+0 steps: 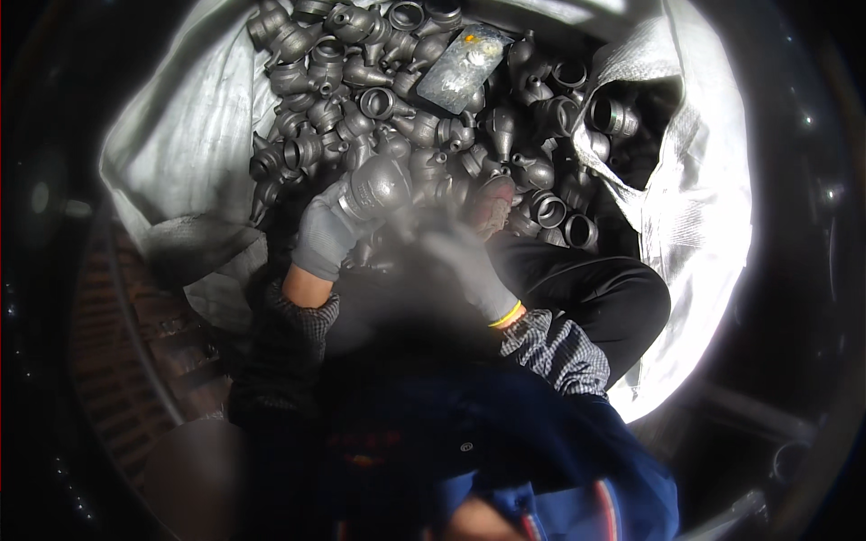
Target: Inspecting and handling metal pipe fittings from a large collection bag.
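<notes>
My left hand (327, 233), in a grey glove, is closed around a dark grey metal casting (383, 185) with a rounded body and a ringed neck. The casting is raised over a heap of similar parts. My right hand (458, 269), gloved in grey with a yellow cuff edge, is just right of that casting and below it. Motion smears its fingers, so whether they hold or touch anything cannot be made out. Behind both hands lies the heap of castings (361, 77), bulb-shaped with open round collars and narrow stems, tumbled at all angles.
A white woven bulk bag (194, 117) surrounds the heap, its right side folded and gaping. On the castings rests a grey flat box or plate (465, 70) with an orange spot. My shoe (492, 206) and bent knee (600, 293) are close to my right hand. Brown slatted structure (135, 361) shows at left.
</notes>
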Motion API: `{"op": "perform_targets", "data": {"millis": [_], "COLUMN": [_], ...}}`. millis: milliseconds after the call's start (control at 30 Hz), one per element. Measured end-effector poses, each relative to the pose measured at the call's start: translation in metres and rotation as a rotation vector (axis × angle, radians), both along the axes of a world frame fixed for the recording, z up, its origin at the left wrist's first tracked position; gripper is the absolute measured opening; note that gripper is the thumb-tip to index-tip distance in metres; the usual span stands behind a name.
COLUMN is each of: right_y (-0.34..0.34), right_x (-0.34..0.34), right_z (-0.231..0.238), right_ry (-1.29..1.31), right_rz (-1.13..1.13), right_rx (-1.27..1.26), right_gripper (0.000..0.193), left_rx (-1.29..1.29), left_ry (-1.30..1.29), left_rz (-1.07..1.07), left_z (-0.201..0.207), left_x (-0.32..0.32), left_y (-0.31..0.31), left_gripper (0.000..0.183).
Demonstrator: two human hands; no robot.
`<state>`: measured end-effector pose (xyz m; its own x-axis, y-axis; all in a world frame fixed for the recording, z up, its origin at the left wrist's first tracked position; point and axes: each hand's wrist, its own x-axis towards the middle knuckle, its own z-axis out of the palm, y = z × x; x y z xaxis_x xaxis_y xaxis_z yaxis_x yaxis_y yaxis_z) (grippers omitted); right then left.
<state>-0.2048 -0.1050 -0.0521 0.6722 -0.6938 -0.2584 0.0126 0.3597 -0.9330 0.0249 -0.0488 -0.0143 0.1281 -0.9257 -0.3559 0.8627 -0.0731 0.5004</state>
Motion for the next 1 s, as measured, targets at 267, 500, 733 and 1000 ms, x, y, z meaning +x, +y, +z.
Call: {"op": "perform_targets", "data": {"millis": [267,500,733,1000], "right_y": [0.01,0.015,0.005,0.003], "right_x": [0.009,0.014,0.01,0.008], "right_z": [0.009,0.013,-0.012,-0.009], "right_ry": [-0.092,-0.116,0.032,0.072], "right_rz": [0.109,-0.073,-0.119,-0.185], "right_rx": [-0.178,-0.043,-0.183,-0.333], "right_gripper": [0.024,0.027,0.036,0.039], "left_rx": [-0.089,-0.164,-0.209,-0.231], "left_ry": [-0.463,0.207,-0.426,-0.358], "left_rz": [0.087,0.03,0.115,0.17], "left_z": [-0.014,-0.015,-0.034,-0.031], "left_x": [-0.018,-0.017,-0.012,-0.01], "left_y": [0.008,0.0,0.0,0.003], "left_gripper": [0.034,0.043,0.035,0.037]}}
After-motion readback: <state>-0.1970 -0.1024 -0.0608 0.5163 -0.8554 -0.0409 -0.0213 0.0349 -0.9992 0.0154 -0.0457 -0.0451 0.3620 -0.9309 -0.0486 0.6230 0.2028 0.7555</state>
